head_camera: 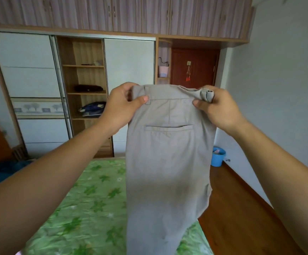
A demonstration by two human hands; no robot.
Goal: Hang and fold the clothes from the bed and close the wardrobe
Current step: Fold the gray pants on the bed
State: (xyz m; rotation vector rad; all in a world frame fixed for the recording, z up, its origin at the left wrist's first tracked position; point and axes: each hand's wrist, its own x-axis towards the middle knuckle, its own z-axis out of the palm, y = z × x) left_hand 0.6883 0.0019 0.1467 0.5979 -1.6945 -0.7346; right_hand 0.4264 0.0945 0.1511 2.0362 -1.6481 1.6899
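Note:
A pair of beige trousers [168,162] hangs in front of me over the bed [87,208], folded lengthwise with a back pocket facing me. My left hand [122,107] pinches the left end of the waistband. My right hand [217,107] grips the right end, where the fabric bunches. The legs drop below the frame's lower edge. Behind stands the wardrobe [83,92], its white sliding doors [129,70] parted, showing shelves with dark folded clothes [92,109].
The bed has a green leaf-print sheet. Dark blue fabric [4,172] lies at its left by a brown headboard. A blue bucket [218,156] sits on the wooden floor at the right wall. A red-brown door [195,67] is behind.

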